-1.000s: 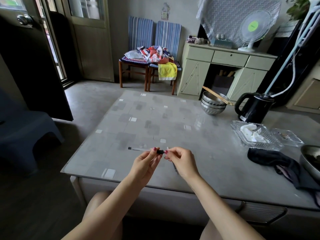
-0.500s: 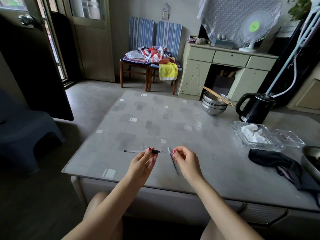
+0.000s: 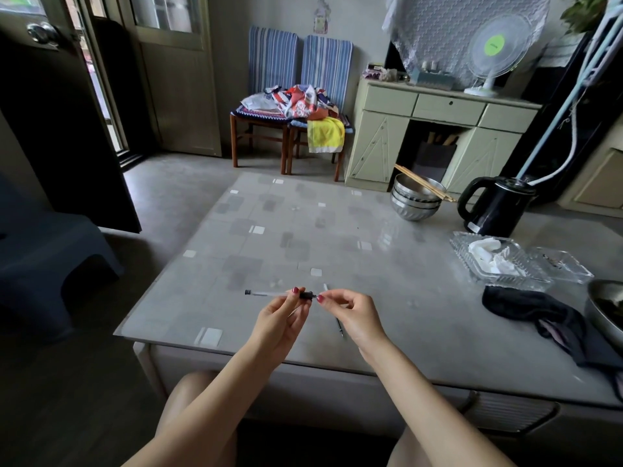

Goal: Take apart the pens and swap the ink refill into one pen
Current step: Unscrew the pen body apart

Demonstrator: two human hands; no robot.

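A clear pen [image 3: 269, 293] with a dark grip end is held level above the table's near edge, its cap end pointing left. My left hand [image 3: 281, 320] grips it near the dark end [image 3: 306, 295] between thumb and fingers. My right hand [image 3: 355, 315] pinches the tip of that dark end with thumb and forefinger. A second thin pen part [image 3: 339, 326] lies on the grey table [image 3: 303, 241], running toward me and mostly hidden under my right hand; whether it is a refill or a barrel I cannot tell.
Stacked steel bowls [image 3: 416, 205] with chopsticks and a black kettle [image 3: 495, 207] stand at the far right. A glass tray [image 3: 472, 264] with tissue, a dark cloth [image 3: 539, 315] and a metal bowl [image 3: 606, 308] lie at the right. The near table edge [image 3: 236, 347] is just below my hands.
My hands were together on the pen, then my right hand drew away and left the tip bare. Now my right fingers are back on the pen's dark end.
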